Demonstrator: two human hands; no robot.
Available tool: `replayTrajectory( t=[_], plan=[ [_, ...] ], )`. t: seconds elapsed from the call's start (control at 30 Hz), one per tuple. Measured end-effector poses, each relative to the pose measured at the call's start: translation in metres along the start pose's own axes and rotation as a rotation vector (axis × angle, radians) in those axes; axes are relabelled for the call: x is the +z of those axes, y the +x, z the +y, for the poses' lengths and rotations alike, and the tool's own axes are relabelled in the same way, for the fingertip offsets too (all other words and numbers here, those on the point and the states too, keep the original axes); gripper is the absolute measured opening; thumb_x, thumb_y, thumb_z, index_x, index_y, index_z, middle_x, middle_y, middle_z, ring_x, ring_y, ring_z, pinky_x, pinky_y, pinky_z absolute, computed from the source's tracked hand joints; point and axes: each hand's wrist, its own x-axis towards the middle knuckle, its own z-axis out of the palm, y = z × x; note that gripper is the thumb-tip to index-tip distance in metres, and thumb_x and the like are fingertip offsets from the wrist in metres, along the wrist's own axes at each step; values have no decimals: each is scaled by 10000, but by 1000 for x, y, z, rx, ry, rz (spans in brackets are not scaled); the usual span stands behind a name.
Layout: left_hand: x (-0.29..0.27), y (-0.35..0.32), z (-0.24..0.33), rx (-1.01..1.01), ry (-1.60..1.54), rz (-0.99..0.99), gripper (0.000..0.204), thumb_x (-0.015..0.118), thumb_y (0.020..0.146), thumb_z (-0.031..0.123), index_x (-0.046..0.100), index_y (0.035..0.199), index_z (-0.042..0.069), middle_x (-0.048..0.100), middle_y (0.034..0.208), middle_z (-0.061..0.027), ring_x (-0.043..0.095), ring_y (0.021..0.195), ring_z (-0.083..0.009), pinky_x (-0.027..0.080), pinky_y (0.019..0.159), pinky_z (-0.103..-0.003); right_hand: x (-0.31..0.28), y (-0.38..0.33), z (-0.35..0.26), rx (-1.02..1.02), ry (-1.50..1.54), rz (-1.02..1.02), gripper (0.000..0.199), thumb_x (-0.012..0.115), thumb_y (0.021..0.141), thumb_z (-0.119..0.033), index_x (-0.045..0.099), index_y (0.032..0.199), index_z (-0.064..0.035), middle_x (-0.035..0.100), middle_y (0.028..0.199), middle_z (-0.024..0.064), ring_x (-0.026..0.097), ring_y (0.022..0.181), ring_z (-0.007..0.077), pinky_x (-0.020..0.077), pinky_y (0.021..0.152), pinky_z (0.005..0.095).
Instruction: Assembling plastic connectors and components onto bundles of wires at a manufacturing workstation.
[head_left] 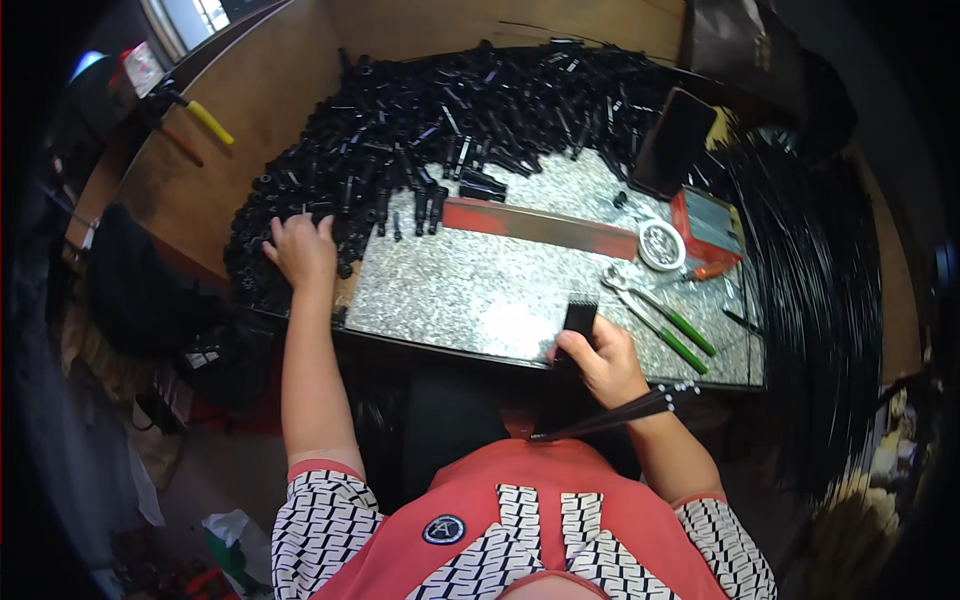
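Note:
My left hand (303, 250) reaches into the left end of a big heap of small black tubular parts (430, 120); its fingers are spread over them, and no part shows in its grip. Close to the table's front edge, my right hand (608, 362) is closed round a flat black bundle (579, 318), thumb on top; whether it is one piece or many thin strips I cannot tell. Thin black rods with white tips (640, 405) lie across by my right wrist. Several black parts (430, 208) stand apart from the heap at the left end of a reddish metal bar (540, 228).
Green-handled pincers (660, 320) lie on the speckled tabletop (450, 290), right of centre. Behind them are a small white bowl (661, 245), a red and grey block (706, 228) and a leaning phone (675, 140). Long black rods (810, 300) pile up along the right edge. Wooden boards (240, 130) wall the back and left.

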Motion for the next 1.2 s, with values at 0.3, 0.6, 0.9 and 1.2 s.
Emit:
replayTrajectory(
  t=[0.3, 0.6, 0.9, 1.2],
  plan=[
    [-18, -6, 19, 102, -265, 206, 185, 650, 833, 94, 612, 1010, 58, 642, 912, -148, 576, 943, -326, 432, 877, -438, 1, 2, 11, 92, 143, -46, 169, 575, 948, -155, 606, 880, -3, 663, 795, 46, 613, 750, 106, 493, 715, 263],
    [-75, -95, 144, 11, -1666, -384, 312, 453, 976, 51, 460, 1283, 0, 648, 980, -65, 581, 928, -99, 441, 851, -246, 2, 3, 3, 122, 140, -95, 183, 576, 956, -177, 609, 896, -7, 663, 819, 44, 603, 751, 99, 480, 697, 240],
    [-76, -122, 184, -47, -1825, -625, 331, 501, 973, 93, 492, 1299, 38, 657, 1021, -41, 563, 893, -66, 426, 788, -213, 6, 5, 7, 111, 190, -110, 176, 577, 957, -170, 610, 916, -2, 665, 827, 44, 607, 760, 98, 485, 689, 237],
    [-69, -121, 165, -383, -2154, -960, 314, 535, 947, 54, 539, 1251, -25, 649, 1087, -161, 624, 961, -175, 506, 830, -266, 4, 6, 8, 149, 205, -103, 199, 564, 965, -180, 620, 913, 5, 668, 832, 45, 604, 752, 93, 485, 680, 235]
  ],
)
